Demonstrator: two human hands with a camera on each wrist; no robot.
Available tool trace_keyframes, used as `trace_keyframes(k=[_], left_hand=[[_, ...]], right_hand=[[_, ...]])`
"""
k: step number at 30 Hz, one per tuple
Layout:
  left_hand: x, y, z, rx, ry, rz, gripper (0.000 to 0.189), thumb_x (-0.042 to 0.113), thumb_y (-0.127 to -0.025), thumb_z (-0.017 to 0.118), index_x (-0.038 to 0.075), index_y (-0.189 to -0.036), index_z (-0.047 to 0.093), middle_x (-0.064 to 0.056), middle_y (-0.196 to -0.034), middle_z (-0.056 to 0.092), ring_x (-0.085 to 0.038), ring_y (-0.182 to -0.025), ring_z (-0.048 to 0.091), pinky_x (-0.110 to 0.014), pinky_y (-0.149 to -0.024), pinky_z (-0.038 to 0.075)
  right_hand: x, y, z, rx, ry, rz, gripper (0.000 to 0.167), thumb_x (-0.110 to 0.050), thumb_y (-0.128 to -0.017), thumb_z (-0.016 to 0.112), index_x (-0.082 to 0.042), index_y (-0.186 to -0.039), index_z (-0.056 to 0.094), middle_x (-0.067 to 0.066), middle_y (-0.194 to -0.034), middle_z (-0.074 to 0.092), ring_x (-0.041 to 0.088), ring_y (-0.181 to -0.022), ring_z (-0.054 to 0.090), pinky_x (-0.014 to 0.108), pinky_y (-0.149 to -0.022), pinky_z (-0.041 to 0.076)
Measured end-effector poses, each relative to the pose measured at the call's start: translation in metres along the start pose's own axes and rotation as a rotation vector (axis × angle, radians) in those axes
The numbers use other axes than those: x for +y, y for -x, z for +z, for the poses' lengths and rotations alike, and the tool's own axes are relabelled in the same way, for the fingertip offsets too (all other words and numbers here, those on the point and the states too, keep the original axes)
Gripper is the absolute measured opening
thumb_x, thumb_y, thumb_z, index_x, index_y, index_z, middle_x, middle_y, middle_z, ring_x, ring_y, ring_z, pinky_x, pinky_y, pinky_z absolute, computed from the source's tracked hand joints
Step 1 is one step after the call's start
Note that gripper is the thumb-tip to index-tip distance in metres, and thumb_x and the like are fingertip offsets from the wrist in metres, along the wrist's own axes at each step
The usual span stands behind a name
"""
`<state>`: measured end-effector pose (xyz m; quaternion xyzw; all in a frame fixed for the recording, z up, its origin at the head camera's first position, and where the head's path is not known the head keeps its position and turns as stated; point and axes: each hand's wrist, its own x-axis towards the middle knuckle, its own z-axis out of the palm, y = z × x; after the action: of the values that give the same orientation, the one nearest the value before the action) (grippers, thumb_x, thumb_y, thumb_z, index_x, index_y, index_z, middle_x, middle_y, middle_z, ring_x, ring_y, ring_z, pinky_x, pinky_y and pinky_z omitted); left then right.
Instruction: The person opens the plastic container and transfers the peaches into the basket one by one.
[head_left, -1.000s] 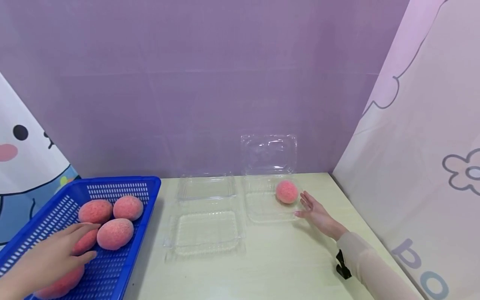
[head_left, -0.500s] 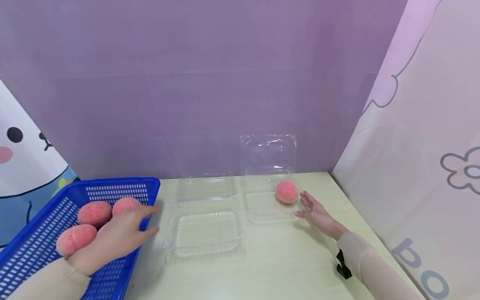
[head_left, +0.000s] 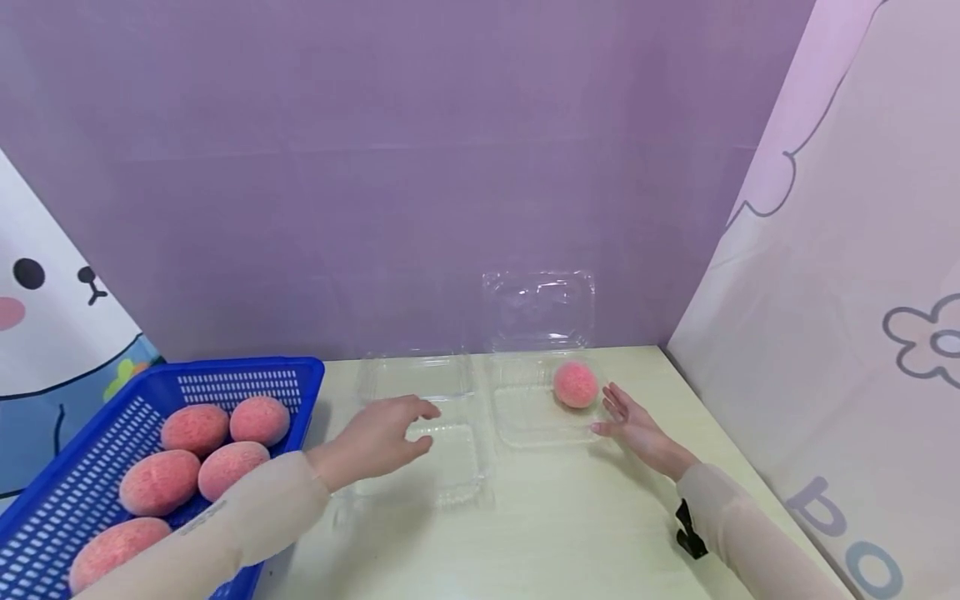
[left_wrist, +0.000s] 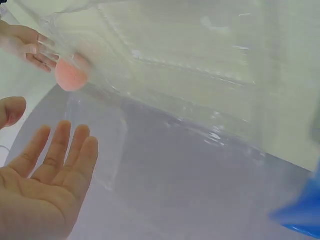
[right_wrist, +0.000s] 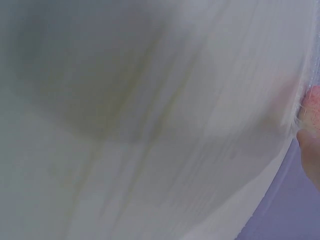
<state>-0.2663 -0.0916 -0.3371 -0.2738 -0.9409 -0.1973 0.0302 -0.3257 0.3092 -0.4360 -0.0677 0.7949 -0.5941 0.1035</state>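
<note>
My left hand hovers over the left clear plastic clamshell box, fingers relaxed and thumb apart. In the left wrist view its palm faces the camera with nothing in it. A fuzzy pink peach sits at the right side of the right clamshell box, whose lid stands raised at the back. My right hand lies beside that box's right edge, fingers extended close to the peach. The right wrist view catches only a bit of thumb and peach at its edge.
A blue perforated basket at the left holds several peaches, partly behind my left sleeve. The left box's lid leans low at the back. A purple backdrop closes the far side, with a printed panel at the right.
My left hand has moved right, from over the basket to over the left box, holding nothing. The peaches have stayed in place, and my right hand has barely moved.
</note>
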Motion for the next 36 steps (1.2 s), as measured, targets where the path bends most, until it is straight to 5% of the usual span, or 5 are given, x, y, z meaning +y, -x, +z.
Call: trace_keyframes(k=[13,36], left_hand=[[0.027,-0.062,0.033,-0.073,0.052,0.120,0.032,0.021,-0.086,0.059,0.011,-0.116,0.061,-0.001,-0.112,0.064,-0.018,-0.101,0.060,-0.035,-0.084,0.048],[0.071,-0.166,0.053,-0.139,-0.033,0.250,0.035,0.020,-0.087,0.059,0.011,-0.120,0.059,-0.002,-0.115,0.063,-0.017,-0.108,0.057,-0.029,-0.091,0.047]], right_hand=[[0.004,0.001,0.002,-0.001,0.004,-0.005,0.096,-0.014,-0.084,0.063,-0.004,-0.145,-0.010,0.015,-0.153,-0.005,0.034,-0.140,0.001,0.049,-0.112,0.009],[0.003,-0.002,0.001,0.020,-0.007,-0.003,0.094,-0.012,-0.085,0.062,-0.005,-0.146,-0.008,0.014,-0.154,-0.003,0.033,-0.141,0.002,0.048,-0.112,0.012]])
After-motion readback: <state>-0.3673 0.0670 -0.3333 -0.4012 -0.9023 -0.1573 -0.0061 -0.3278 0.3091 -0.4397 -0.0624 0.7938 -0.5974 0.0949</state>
